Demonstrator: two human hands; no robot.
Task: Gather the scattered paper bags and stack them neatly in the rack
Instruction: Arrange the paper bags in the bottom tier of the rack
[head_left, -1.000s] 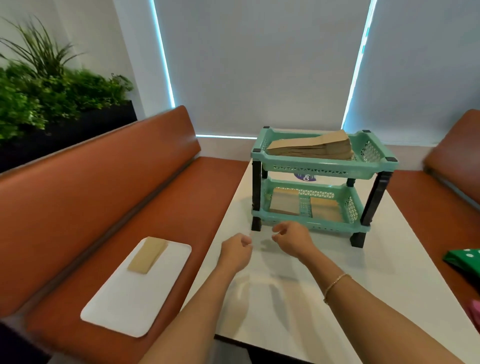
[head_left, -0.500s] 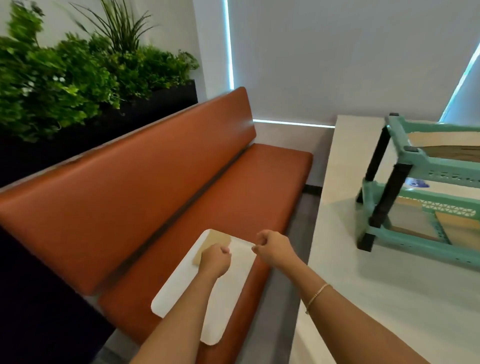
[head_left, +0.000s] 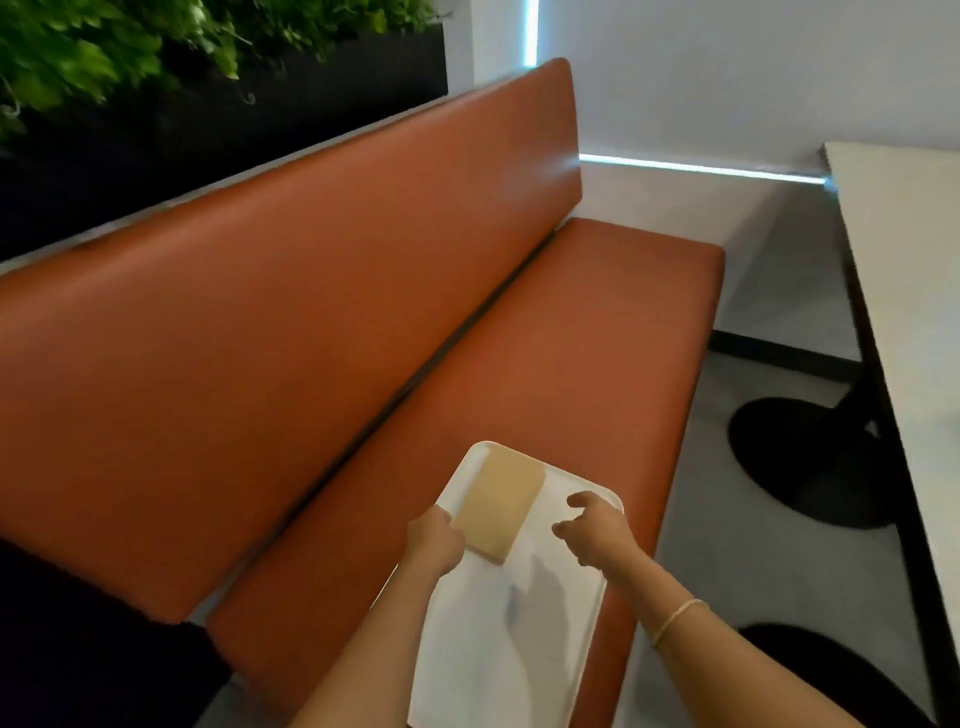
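Lower centre of frame: flat brown paper bag lies on white plastic tray on orange bench seat. My left hand curled at bag edge, grip unclear; right hand half-open, empty. Pickup step; next, pinch bag, carry to rack.

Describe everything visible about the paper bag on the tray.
The paper bag is a flat, folded rectangle of tan kraft-looking paper with soft corners, no print visible. It lies flat on the far end of the white tray, skewed to the tray's edges, on the orange bench seat. The left hand meets its near left corner; the right hand hovers open beside it, not touching.
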